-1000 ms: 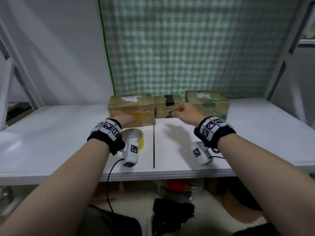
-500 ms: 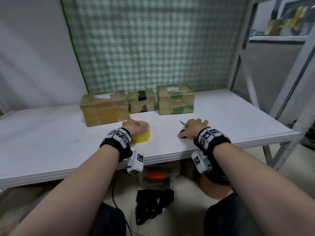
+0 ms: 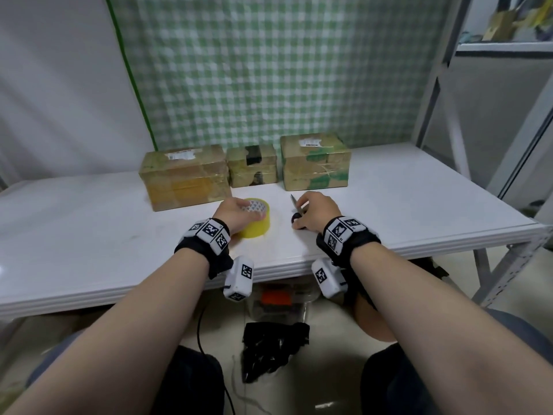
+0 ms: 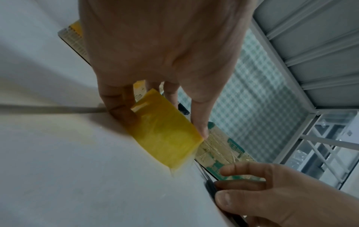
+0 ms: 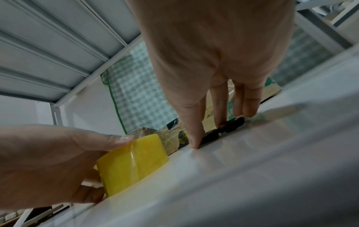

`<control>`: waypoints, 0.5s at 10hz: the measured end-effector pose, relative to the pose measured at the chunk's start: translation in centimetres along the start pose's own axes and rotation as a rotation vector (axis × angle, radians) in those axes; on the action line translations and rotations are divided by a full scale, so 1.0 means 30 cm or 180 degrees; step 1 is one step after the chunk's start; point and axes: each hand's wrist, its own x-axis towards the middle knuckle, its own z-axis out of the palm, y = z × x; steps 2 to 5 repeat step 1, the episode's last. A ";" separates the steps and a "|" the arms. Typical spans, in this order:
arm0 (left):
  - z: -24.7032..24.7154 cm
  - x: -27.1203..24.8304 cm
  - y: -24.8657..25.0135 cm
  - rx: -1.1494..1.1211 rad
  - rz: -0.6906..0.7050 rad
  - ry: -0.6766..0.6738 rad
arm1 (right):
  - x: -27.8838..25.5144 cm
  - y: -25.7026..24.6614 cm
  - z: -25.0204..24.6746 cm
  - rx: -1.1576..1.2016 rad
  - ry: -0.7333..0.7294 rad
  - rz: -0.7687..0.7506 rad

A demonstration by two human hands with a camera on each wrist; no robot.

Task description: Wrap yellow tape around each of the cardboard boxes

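Three cardboard boxes stand in a row at the back of the white table (image 3: 89, 235): a wide left box (image 3: 184, 178), a small middle box (image 3: 251, 166) and a right box (image 3: 315, 161) with green print. In front of them, my left hand (image 3: 238, 212) grips the yellow tape roll (image 3: 258, 227), which lies flat on the table; thumb and fingers clasp its sides (image 4: 167, 138). My right hand (image 3: 314, 212) holds black-handled scissors (image 3: 294, 205) down on the table, blade tip pointing toward the boxes. The right wrist view shows fingertips on the black handles (image 5: 225, 127).
A green checked cloth (image 3: 269, 70) hangs behind the boxes. A grey metal rack (image 3: 443, 115) stands at the right end of the table. Under the table lie a black bundle (image 3: 272, 348) and a cable.
Both hands have drawn back from the boxes toward the table's front. The left hand has taken hold of the tape roll, and the right has settled on the scissors on the table.
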 end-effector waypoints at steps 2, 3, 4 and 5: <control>-0.009 -0.007 0.013 0.0120 0.0033 0.0000 | 0.007 -0.003 0.012 0.0006 0.0004 -0.0004; -0.009 -0.007 0.013 0.0120 0.0033 0.0000 | 0.007 -0.003 0.012 0.0006 0.0004 -0.0004; -0.009 -0.007 0.013 0.0120 0.0033 0.0000 | 0.007 -0.003 0.012 0.0006 0.0004 -0.0004; -0.009 -0.007 0.013 0.0120 0.0033 0.0000 | 0.007 -0.003 0.012 0.0006 0.0004 -0.0004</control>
